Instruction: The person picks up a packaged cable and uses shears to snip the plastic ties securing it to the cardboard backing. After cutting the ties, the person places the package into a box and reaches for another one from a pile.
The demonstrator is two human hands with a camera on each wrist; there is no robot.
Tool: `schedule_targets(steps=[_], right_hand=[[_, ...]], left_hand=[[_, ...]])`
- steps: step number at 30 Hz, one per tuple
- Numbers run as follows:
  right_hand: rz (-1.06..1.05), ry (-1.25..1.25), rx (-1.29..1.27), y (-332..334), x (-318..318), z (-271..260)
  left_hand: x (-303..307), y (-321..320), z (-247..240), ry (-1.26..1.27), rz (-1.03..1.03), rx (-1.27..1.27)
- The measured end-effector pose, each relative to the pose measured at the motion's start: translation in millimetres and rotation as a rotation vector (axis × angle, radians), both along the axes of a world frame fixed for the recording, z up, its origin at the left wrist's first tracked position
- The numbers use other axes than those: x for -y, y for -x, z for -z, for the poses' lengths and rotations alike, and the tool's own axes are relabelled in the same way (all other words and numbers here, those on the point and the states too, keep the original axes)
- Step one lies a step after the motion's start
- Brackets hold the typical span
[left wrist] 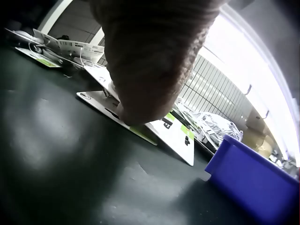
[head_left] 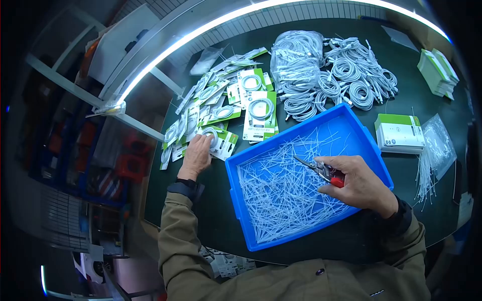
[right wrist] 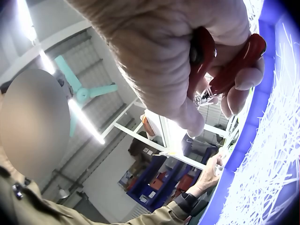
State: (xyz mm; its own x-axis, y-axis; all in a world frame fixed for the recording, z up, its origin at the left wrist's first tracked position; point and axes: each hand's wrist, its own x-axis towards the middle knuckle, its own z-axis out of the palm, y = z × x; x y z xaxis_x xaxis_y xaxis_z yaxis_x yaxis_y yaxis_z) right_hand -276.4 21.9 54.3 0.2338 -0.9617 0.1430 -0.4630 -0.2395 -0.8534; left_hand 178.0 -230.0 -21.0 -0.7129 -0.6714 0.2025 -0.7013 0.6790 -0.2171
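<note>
My left hand (head_left: pixel 196 157) is at the near edge of a heap of carded cables, its fingertips on a green-and-white card with a coiled white cable (head_left: pixel 211 136). In the left wrist view, the thumb (left wrist: pixel 145 101) covers part of the white cards (left wrist: pixel 176 136) lying tilted on the table. My right hand (head_left: pixel 357 181) holds red-handled pliers (head_left: pixel 323 172) above a blue tray (head_left: pixel 232 186), their pointed tips toward the upper left. Thin white plastic strips (head_left: pixel 281 195), resembling cable ties, lie scattered in the tray. The right wrist view shows fingers wrapped round the red handles (right wrist: pixel 240 63).
Behind the tray lie a bagged bundle of cables (head_left: pixel 297 57) and loose coiled white cables (head_left: pixel 351 75). To the right are a stack of cards (head_left: pixel 400 133), a bunch of white ties (head_left: pixel 426 173) and a clear plastic bag (head_left: pixel 439 143). A white frame post (head_left: pixel 138 125) borders the left side.
</note>
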Motion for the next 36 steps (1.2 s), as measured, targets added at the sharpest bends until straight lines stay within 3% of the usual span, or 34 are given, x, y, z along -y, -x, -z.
schedule_targets(steps=[4,9,12,16,17,19,21,24,26,36], right_hand=[[0.018,-0.034,0.041,-4,-2,0],[0.040,-0.204,0.074,-12,-7,-14],[0.013,-0.076,0.100,-17,-11,-3],[-0.034,0.153,-0.031,-27,-17,12],[-0.040,0.237,-0.077,-31,-22,17],[-0.116,0.119,-0.208,-41,-37,5],[-0.182,-0.014,-0.274,-50,-49,-2],[-0.173,0.157,-0.278,-53,-60,12],[-0.131,0.271,-0.300,-51,-63,19],[-0.050,0.280,-0.350,-42,-74,22]], left_hand=[[-33,11,-11,0.078,0.068,-0.159],[-61,1,-20,0.180,-0.100,-0.348],[-97,13,-48,0.292,-0.232,-0.581],[-155,38,-61,-0.439,-0.255,-1.491],[-176,52,-64,-0.545,-0.295,-1.607],[-215,81,-73,-0.764,-0.375,-1.841],[-245,103,-73,-0.890,-0.385,-1.878],[-276,129,-66,-1.016,-0.347,-1.982],[-287,138,-59,-1.014,-0.300,-1.998],[-305,171,-43,-0.930,-0.240,-1.946]])
